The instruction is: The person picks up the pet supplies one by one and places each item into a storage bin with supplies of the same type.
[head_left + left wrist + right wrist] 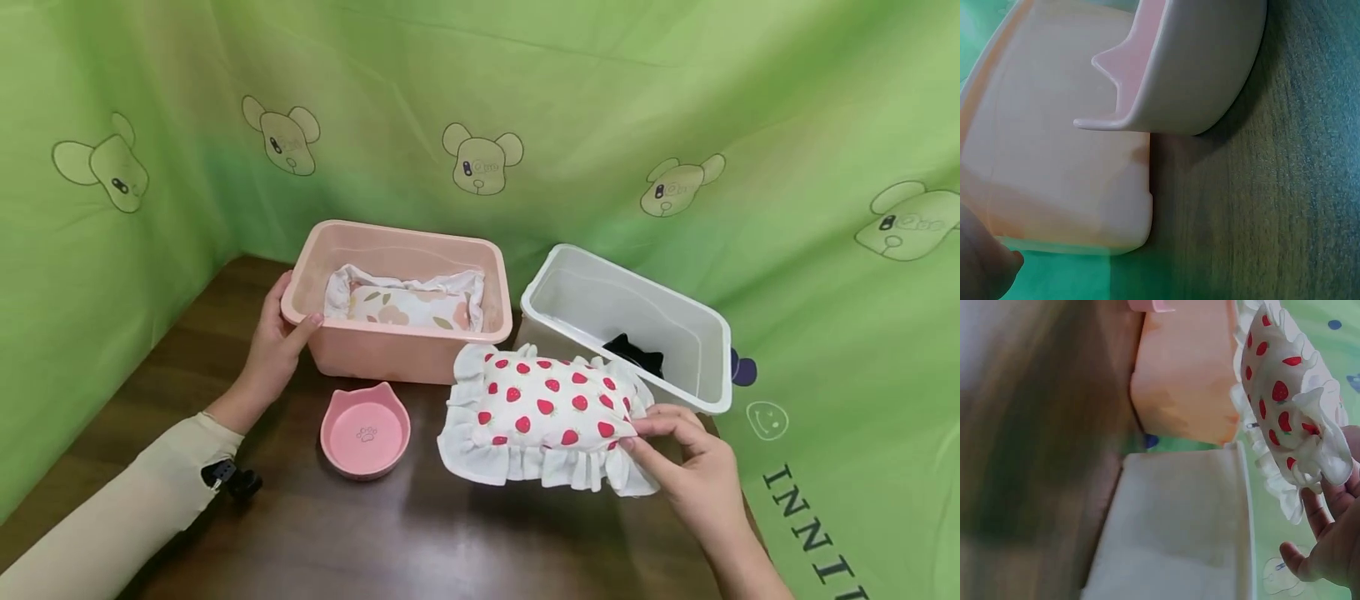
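At the left end of a pink plastic bin (pixel 390 354), my left hand (pixel 272 354) grips the rim, its thumb over the front corner. Inside that bin lies a small floral pillow (pixel 408 307) with a white frill. My right hand (pixel 697 467) pinches the right edge of a strawberry-print pillow (pixel 551 404) with a white ruffle. The pillow hangs above the table, in front of both bins. In the right wrist view it is tilted, and the fingers (pixel 1335 500) hold its ruffled edge.
To the right stands a white plastic bin (pixel 622 283) with a black pointed-eared item (pixel 636 354) inside. A pink cat-eared bowl (pixel 365 433) sits before the pink bin on the dark wooden table (pixel 330 533). A green printed curtain (pixel 390 125) surrounds the back and sides.
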Motion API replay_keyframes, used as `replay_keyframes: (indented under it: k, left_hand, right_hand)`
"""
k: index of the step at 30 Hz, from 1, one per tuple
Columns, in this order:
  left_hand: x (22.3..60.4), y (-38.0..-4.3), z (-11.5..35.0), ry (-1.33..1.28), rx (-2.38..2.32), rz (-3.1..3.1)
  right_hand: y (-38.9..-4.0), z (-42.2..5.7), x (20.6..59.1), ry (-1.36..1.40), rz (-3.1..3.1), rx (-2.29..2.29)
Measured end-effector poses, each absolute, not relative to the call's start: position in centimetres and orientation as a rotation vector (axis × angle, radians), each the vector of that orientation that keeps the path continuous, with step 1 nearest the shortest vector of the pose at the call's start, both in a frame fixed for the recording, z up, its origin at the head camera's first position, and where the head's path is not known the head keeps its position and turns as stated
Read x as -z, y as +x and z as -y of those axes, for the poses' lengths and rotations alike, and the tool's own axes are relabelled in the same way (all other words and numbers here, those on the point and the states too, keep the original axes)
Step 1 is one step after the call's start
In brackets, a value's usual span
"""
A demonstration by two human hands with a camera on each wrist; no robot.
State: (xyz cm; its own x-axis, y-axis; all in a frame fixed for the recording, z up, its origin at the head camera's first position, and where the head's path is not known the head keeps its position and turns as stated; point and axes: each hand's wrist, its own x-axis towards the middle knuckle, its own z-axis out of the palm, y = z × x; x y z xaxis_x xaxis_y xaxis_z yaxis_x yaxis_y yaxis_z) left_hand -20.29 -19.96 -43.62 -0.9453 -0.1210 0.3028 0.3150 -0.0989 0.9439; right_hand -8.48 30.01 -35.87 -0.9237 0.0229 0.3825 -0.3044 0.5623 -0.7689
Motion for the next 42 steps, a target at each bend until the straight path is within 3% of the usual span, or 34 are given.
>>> replay_keyframes:
  k: [24, 42]
  left_hand:
    - [43.5, -20.0, 19.8, -0.178, 2.100, 1.953]
    - [43.2, -19.7, 19.6, -0.148, 2.109, 1.957]
  right_hand:
    - [-10.8, -29.3, 29.7, 0.375, 2.285, -1.591]
    - [-15.2, -26.6, 27.7, 0.331, 2.395, -1.449]
